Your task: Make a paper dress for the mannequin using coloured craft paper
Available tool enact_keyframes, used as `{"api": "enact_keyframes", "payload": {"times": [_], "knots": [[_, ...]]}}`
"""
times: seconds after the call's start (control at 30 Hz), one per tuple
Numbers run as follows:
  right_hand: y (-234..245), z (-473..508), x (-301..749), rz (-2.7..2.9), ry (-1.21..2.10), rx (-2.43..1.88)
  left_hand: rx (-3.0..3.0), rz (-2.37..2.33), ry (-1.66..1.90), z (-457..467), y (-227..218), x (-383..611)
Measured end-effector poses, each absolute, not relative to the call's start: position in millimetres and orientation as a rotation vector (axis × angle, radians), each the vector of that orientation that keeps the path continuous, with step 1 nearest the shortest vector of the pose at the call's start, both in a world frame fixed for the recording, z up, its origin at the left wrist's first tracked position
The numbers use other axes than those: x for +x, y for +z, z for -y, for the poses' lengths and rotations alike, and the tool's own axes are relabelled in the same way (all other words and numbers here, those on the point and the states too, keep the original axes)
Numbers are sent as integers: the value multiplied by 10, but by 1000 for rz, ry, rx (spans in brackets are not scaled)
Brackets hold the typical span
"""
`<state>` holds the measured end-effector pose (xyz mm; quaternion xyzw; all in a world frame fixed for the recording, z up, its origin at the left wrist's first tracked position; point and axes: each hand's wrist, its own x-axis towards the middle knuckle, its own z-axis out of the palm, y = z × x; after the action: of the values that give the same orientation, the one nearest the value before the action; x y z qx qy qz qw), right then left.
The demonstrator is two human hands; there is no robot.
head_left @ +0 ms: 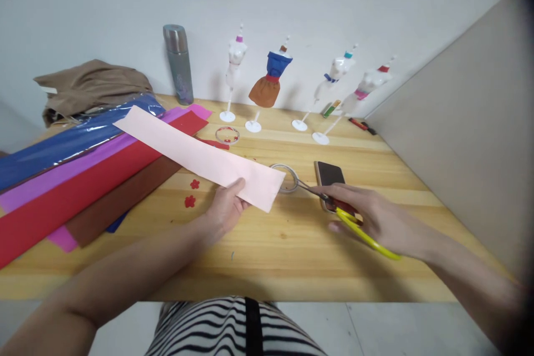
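A long strip of pale pink paper (pixel 196 158) slants across the middle of the view. Near its right end my left hand (pixel 228 207) grips its lower edge, the thumb on top. Yellow-handled scissors (pixel 354 226) are in my right hand (pixel 377 222), their blades pointing left toward the strip's cut end, apart from it. Behind the blade tips a roll of tape (pixel 285 190) lies on the table. A phone (pixel 330 172) lies under the scissors, partly hidden by my right hand. Two red flower cut-outs (pixel 190 201) rest left of my left hand.
Four small white dress forms stand along the wall, one in a blue and brown dress (pixel 267 86). At the left lie red (pixel 104 169), brown, purple and blue sheets, with brown cloth (pixel 95 86) behind. A flask (pixel 179 67) stands at the back. A partition (pixel 463 89) borders the right.
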<state>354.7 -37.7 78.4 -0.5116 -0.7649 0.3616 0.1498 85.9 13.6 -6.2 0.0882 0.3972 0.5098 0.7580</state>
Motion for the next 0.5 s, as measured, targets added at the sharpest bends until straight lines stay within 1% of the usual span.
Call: {"api": "enact_keyframes", "payload": {"times": [0.1,0.17,0.2,0.27,0.5], "knots": [[667,508,3377,2451,284,-1454,213,-845,1114,-144,-94,866],[568,551,3265,2497,-80,-1453,228,-834,1122,-147,-110,868],[523,560,3218,2503,-196,-1461,235,-819,1129,-146,-111,868],[454,559,3150,2506,-305,-1481,251,-785,1138,-142,-102,866],[436,546,3082,2479,-353,-1617,202,-862,1147,-124,-51,866]]}}
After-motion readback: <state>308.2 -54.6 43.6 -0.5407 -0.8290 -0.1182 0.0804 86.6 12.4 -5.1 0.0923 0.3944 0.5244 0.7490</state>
